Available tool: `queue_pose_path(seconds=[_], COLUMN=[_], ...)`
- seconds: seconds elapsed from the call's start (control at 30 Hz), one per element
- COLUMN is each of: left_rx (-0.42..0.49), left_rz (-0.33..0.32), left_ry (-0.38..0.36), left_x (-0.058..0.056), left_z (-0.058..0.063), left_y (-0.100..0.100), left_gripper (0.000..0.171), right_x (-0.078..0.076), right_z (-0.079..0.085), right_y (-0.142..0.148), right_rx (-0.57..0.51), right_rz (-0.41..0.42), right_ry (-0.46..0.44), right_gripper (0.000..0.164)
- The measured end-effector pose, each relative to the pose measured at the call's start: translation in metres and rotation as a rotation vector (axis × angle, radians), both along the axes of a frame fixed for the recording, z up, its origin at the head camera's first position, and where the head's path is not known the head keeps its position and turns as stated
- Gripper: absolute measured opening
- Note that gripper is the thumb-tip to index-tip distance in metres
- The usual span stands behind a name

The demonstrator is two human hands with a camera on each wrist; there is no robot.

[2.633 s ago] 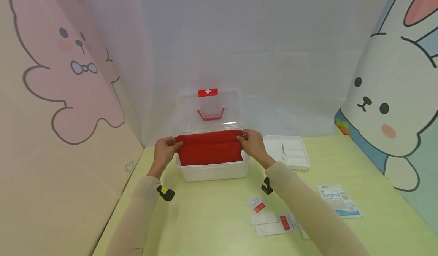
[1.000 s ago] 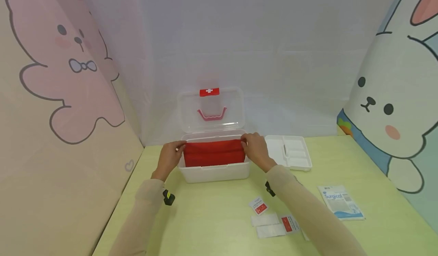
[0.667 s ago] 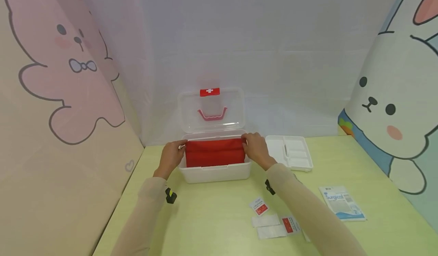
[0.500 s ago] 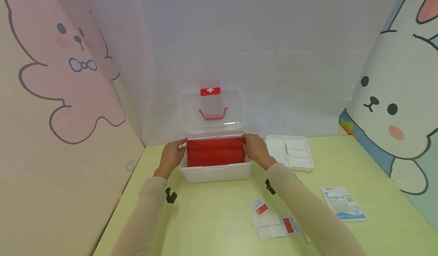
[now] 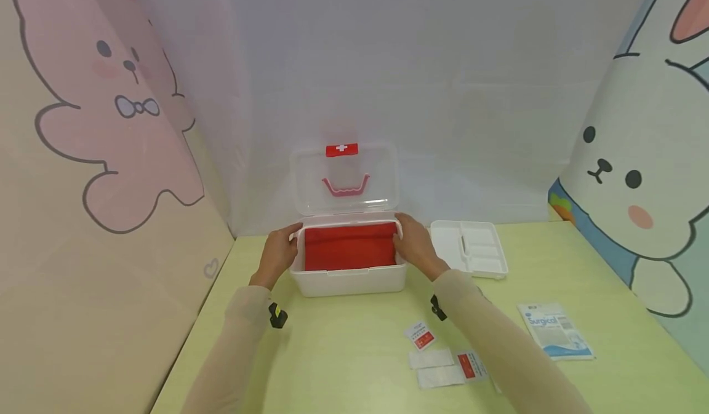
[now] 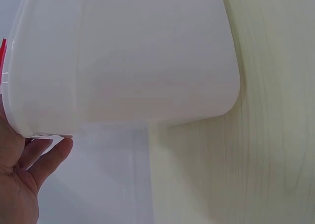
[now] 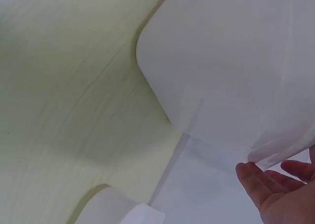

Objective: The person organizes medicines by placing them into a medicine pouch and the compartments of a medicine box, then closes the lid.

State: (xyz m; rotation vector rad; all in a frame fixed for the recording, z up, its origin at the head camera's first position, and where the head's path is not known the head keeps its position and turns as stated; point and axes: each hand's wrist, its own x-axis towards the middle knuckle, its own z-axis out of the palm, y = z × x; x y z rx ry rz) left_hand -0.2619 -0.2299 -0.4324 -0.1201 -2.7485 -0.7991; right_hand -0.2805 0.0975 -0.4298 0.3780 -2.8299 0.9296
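Head view: gripping the rim of the white box [image 5: 349, 283] at its left end with the left hand [image 5: 276, 255] and at its right end with the right hand [image 5: 416, 248], curling the fingers of both over the edge. Seeing the red cloth [image 5: 351, 246] lying inside the box, between the hands; being unable to tell about any hold on the cloth itself. Seeing a clear lid [image 5: 310, 183] raised behind, with a pink handle [image 5: 346, 191], a white tray [image 5: 445, 251] to the right, and, nearer the front of the table [image 5: 332, 352], a blue-and-white packet [image 5: 556, 333], small packets [image 5: 421, 336] and white strips [image 5: 441, 377].

Left wrist view: hooking bent fingers [image 6: 51, 157] against the box's edge near a corner.

Right wrist view: resting bent fingertips [image 7: 253, 179] against the box's edge, above the table.
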Motion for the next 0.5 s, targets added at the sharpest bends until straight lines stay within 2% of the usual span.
queue_pose_path(seconds=[0.1,0.2,0.33,0.4,0.5], left_rx=[0.028,0.096,0.203,0.265,0.417], left_rz=[-0.011,-0.018,0.022,0.063,0.104], left_ry=[0.033,0.075,0.132,0.119,0.028], left_x=[0.000,0.000,0.004,0.010,0.021], left_z=[-0.001,-0.004,-0.009,-0.011,-0.012], left_y=[0.000,-0.002,-0.004,-0.002,0.003], left_gripper=[0.040,0.039,0.039,0.040,0.043], right_x=[0.003,0.006,0.011,0.015,0.019], right_z=[-0.001,-0.004,-0.008,-0.010,-0.011], right_y=[0.001,0.002,0.002,0.002,0.001], right_rx=[-0.060,-0.079,-0.106,-0.130,-0.159], right_rz=[-0.018,-0.032,-0.053,-0.063,-0.074], right_ry=[-0.028,-0.041,-0.054,-0.057,-0.050], right_gripper=[0.057,0.058,0.057,0.056,0.051])
